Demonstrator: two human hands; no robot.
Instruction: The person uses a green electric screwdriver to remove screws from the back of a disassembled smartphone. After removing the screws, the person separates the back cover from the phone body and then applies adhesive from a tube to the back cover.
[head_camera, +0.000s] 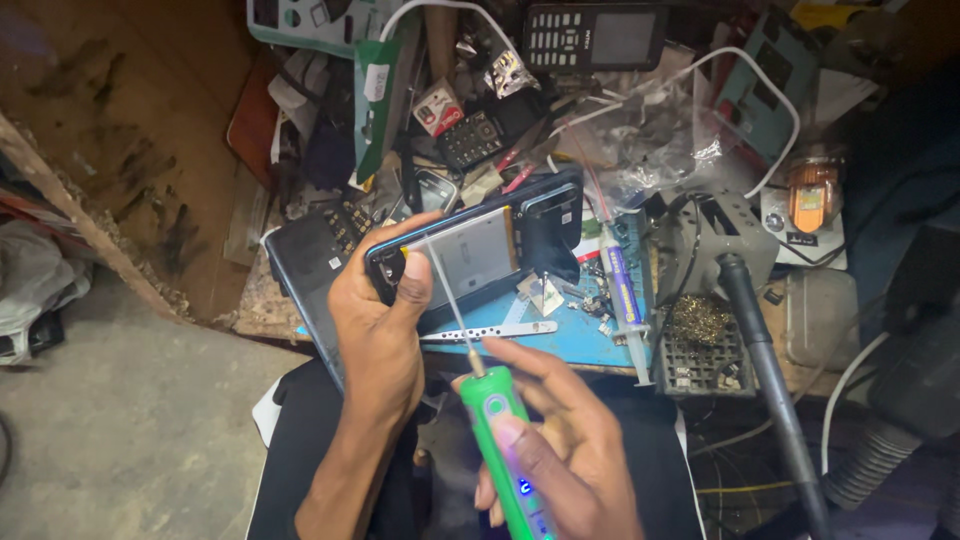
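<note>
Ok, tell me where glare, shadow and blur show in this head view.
Head view: glare whitens the metal plate inside the opened phone; the clutter behind and the right edge sit in deep shadow; the right hand and green screwdriver look slightly soft; wide-lens bending at the edges.

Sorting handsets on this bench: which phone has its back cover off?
The smartphone gripped in the left hand, its silver battery exposed. The black keypad phone at the top lies closed, keys up.
</note>
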